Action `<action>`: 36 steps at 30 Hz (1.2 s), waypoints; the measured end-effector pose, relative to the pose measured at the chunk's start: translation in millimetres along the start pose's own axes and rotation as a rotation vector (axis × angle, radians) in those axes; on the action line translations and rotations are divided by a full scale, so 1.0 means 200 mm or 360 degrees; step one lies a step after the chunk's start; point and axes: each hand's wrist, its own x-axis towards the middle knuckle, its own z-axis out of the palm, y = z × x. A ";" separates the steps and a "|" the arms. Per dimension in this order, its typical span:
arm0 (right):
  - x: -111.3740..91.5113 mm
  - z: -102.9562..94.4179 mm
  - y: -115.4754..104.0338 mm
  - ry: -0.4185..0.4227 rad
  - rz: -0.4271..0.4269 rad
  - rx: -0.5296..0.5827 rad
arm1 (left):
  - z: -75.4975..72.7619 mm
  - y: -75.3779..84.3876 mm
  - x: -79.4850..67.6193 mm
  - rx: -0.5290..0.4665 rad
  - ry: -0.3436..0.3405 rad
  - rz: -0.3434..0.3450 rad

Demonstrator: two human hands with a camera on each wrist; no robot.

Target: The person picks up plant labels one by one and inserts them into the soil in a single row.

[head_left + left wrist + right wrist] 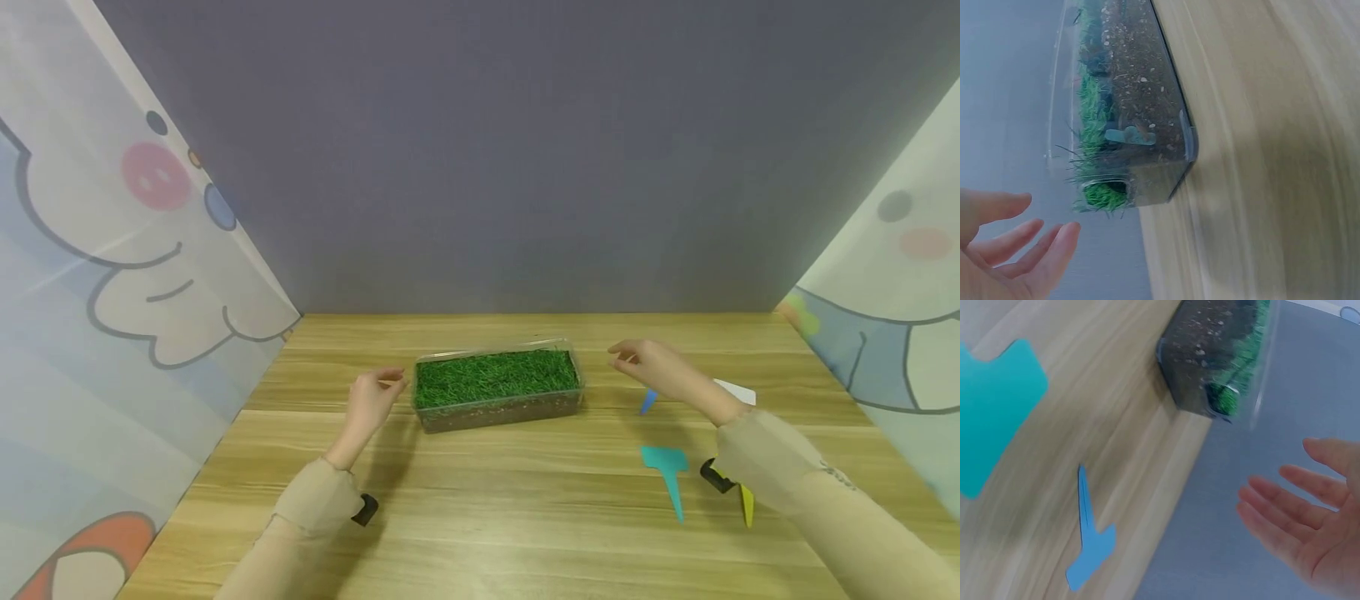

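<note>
A clear plastic box (pixel 501 410) holds dark soil with green artificial-looking grass (pixel 495 377) on top, and stands in the middle of the table. My left hand (pixel 372 396) hovers just off its left end, fingers relaxed and holding nothing. In the left wrist view the thumb and fingers (pixel 1063 247) are apart from the box wall. Off the box's right end my right hand (pixel 651 364) is raised, also holding nothing, its fingers (pixel 1285 506) spread loosely in the right wrist view. Beneath the right forearm lies a blue plant label (pixel 1090 544).
A teal T-shaped plant label (pixel 666 467) lies on the wooden table (pixel 510 517) at the right. Near it are a yellow label (pixel 747 504) and a white one (pixel 738 392), both partly hidden by the right arm. A grey wall (pixel 510 167) rises behind the table.
</note>
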 end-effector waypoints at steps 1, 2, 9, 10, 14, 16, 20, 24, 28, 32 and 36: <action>0.02 0.01 0.00 -0.0008 0.0006 -0.0002 | 0.00 0.00 0.01 -0.0015 -0.0019 -0.0017; 0.04 0.03 0.00 -0.0011 0.0009 -0.0007 | 0.01 -0.01 0.01 -0.0038 -0.0038 -0.0037; 0.13 0.11 -0.02 0.0017 0.0044 0.0071 | 0.03 -0.03 0.04 -0.0236 -0.0167 -0.0209; 0.14 0.12 -0.02 0.0023 0.0049 0.0112 | 0.04 -0.03 0.04 -0.0262 -0.0178 -0.0236; 0.17 0.16 -0.02 -0.0005 0.0120 0.0346 | 0.05 -0.03 0.05 -0.0313 -0.0198 -0.0316; 0.18 0.18 -0.03 -0.0037 0.0166 0.0502 | 0.06 -0.03 0.05 -0.0330 -0.0198 -0.0325; 0.19 0.20 -0.04 -0.0085 0.0233 0.0765 | 0.06 -0.03 0.05 -0.0333 -0.0198 -0.0330; 0.20 0.22 -0.06 -0.0091 0.0302 0.0940 | 0.06 -0.03 0.05 -0.0347 -0.0198 -0.0359; 0.21 0.23 -0.06 -0.0060 0.0397 0.1021 | 0.05 -0.03 0.05 -0.0373 -0.0193 -0.0372; 0.21 0.24 -0.07 -0.0032 0.0453 0.1074 | 0.06 -0.03 0.06 -0.0353 -0.0196 -0.0375; 0.20 0.23 -0.08 -0.0009 0.0481 0.1091 | 0.07 -0.02 0.07 -0.0344 -0.0216 -0.0376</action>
